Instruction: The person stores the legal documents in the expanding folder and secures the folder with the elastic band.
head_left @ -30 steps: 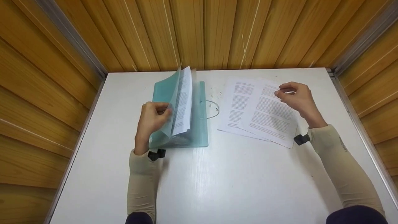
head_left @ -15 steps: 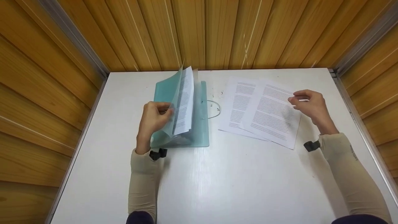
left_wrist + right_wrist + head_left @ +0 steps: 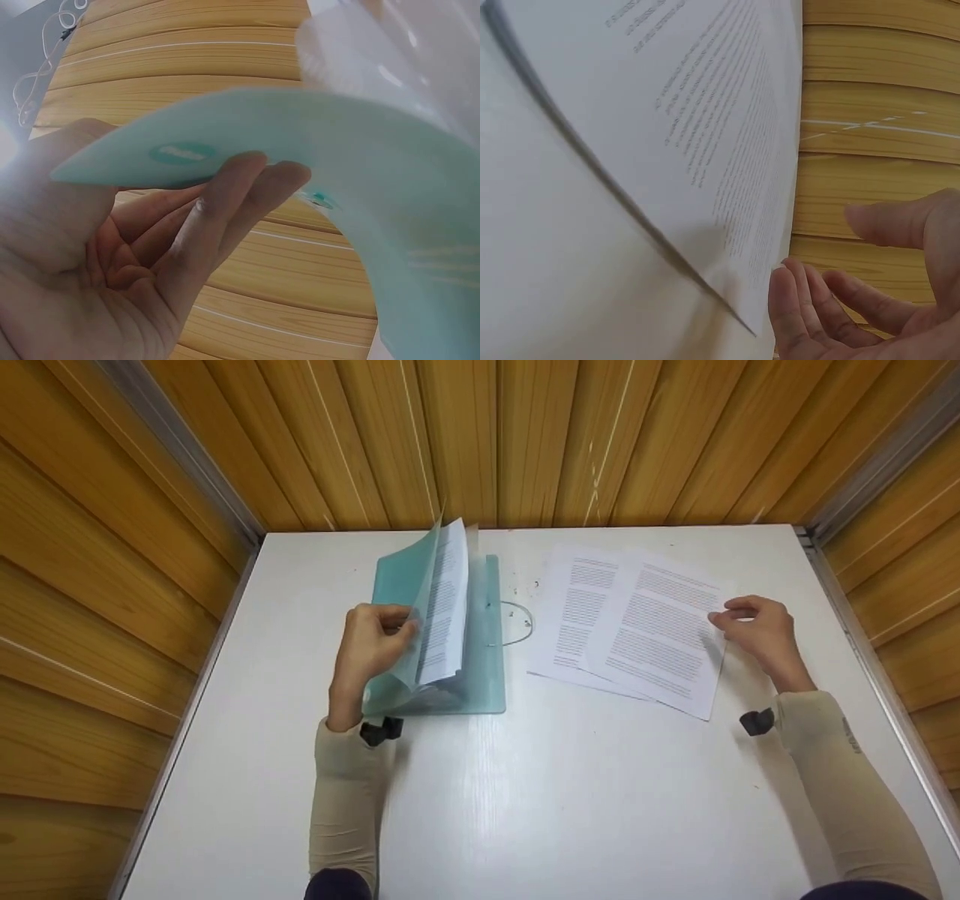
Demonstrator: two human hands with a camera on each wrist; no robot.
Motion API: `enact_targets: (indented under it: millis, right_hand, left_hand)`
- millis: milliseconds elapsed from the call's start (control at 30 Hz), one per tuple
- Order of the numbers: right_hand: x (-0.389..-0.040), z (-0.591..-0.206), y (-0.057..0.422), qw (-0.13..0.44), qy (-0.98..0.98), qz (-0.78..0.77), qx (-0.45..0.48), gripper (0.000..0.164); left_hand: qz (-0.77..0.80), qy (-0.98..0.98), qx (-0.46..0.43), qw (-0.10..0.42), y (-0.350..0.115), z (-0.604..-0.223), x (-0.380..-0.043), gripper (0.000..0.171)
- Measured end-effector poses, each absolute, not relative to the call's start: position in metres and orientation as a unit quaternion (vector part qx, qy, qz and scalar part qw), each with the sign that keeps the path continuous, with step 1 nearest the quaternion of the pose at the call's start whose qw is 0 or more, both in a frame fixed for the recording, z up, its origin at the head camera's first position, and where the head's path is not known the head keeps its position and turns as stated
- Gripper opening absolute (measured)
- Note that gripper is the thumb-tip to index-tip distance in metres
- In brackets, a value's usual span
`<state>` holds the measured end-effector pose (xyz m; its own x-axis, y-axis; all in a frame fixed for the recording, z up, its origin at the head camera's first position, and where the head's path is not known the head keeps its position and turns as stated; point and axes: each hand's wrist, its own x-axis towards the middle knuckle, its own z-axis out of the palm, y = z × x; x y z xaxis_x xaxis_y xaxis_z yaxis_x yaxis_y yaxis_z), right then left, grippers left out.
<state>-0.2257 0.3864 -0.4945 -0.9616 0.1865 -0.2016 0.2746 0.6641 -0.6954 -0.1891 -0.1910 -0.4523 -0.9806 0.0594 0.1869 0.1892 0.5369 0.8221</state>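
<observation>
My left hand (image 3: 375,641) pinches the raised translucent cover of a teal folder (image 3: 484,682) at the left of the table. Printed sheets and clear sleeves (image 3: 442,607) stand fanned up inside it. The left wrist view shows the teal cover (image 3: 322,127) bent in a curve between thumb and fingers. To the right, two overlapping printed sheets (image 3: 660,641) lie on the table. Over the right edge of the upper one hovers my right hand (image 3: 765,634), fingers loosely bent. In the right wrist view its thumb and fingers stand apart with nothing between them, beside the sheet (image 3: 697,105).
An elastic loop (image 3: 533,619) sticks out from the folder's right edge, with small dark specks around it on the white table (image 3: 540,802). Wood-patterned panels (image 3: 465,442) rise behind the table and at both sides. Black wrist cameras sit on both sleeves.
My right hand has moved right and toward me, from over the middle of the upper sheet to its right edge. My left hand keeps holding the folder cover raised.
</observation>
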Motion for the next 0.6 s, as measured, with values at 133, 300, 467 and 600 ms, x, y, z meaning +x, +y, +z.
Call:
enact_targets:
  millis: [133,300,467,600]
  right_hand:
    - [-0.224,-0.504,0.39,0.059,0.915,-0.373,0.145,0.072]
    - [-0.22,-0.515,0.392,0.07,0.911,-0.372,0.162,0.071]
    - [-0.217,-0.522,0.392,0.061,0.911,-0.373,0.164,0.07]
    - [-0.218,-0.525,0.391,0.044,0.915,-0.365,0.165,0.072]
  left_hand:
    - [-0.48,-0.872,-0.073,0.069,-0.193,-0.453,-0.19,0.027]
    - [-0.477,-0.874,-0.07,0.066,-0.193,-0.453,-0.191,0.027]
    - [-0.478,-0.873,-0.071,0.065,-0.193,-0.453,-0.192,0.027]
    - [-0.479,-0.873,-0.072,0.064,-0.192,-0.455,-0.192,0.027]
